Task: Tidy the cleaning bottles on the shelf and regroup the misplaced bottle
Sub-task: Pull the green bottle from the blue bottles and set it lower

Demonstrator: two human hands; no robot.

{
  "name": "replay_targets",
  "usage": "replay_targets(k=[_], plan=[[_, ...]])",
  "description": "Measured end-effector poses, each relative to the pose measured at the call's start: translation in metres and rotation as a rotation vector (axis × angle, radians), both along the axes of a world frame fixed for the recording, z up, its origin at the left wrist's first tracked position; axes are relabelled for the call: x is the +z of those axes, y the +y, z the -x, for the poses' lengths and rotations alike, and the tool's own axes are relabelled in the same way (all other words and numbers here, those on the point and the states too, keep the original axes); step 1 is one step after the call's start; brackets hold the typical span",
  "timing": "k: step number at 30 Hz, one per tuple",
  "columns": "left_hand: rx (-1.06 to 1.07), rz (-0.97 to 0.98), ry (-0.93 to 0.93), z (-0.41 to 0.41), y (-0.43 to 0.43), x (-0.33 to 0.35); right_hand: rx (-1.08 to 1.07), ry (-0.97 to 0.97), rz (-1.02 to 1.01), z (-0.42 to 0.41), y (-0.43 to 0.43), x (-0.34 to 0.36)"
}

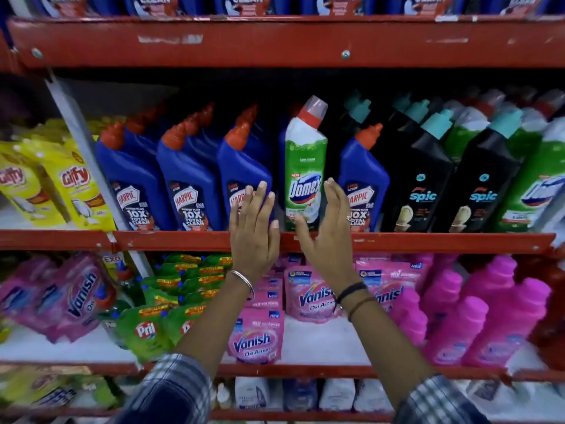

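Observation:
A green Domex bottle with a red-and-white cap stands upright on the middle red shelf, in a row of blue Harpic bottles. One more blue Harpic bottle stands just right of it. My left hand is raised flat, fingers apart, in front of the third Harpic bottle, left of the Domex. My right hand is open on the Domex's right side, close to its lower label. Neither hand holds anything. More green Domex bottles stand at the far right.
Black Spic bottles with teal caps fill the shelf between the Harpic and the far-right Domex. Yellow Giffy pouches lie at the left. Below are pink Vanish pouches, green Pril pouches and pink bottles. A red shelf beam runs overhead.

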State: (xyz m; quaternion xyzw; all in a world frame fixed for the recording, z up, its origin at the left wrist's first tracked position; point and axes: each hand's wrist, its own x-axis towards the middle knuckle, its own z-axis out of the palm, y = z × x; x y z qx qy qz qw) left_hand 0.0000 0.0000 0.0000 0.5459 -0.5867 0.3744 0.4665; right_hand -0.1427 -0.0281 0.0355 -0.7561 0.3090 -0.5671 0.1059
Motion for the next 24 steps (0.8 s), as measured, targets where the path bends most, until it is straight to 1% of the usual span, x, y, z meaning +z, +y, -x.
replay_targets(k=[2, 4, 8, 10, 14, 18, 22, 24], plan=[[0.143, 0.030, -0.025, -0.010, -0.009, 0.000, -0.032, -0.019, -0.092, -0.018, -0.004, 0.008], [0.221, 0.006, -0.080, -0.014, -0.020, -0.003, -0.094, -0.021, -0.149, -0.034, -0.006, 0.014], [0.259, 0.009, -0.169, -0.027, -0.038, -0.016, -0.221, -0.051, -0.144, -0.053, -0.019, 0.016], [0.265, 0.031, -0.188, -0.030, -0.043, -0.019, -0.249, -0.095, -0.147, -0.057, -0.026, 0.018], [0.247, 0.055, -0.172, -0.031, -0.046, -0.023, -0.265, -0.156, -0.151, -0.059, -0.033, 0.023], [0.240, 0.069, -0.156, -0.032, -0.046, -0.023, -0.232, -0.222, -0.148, -0.052, -0.032, 0.028], [0.246, 0.060, -0.159, -0.031, -0.045, -0.023, -0.224, -0.250, -0.104, -0.036, -0.015, 0.033], [0.256, 0.055, -0.158, -0.031, -0.044, -0.021, -0.257, -0.277, -0.059, -0.026, -0.003, 0.037]])
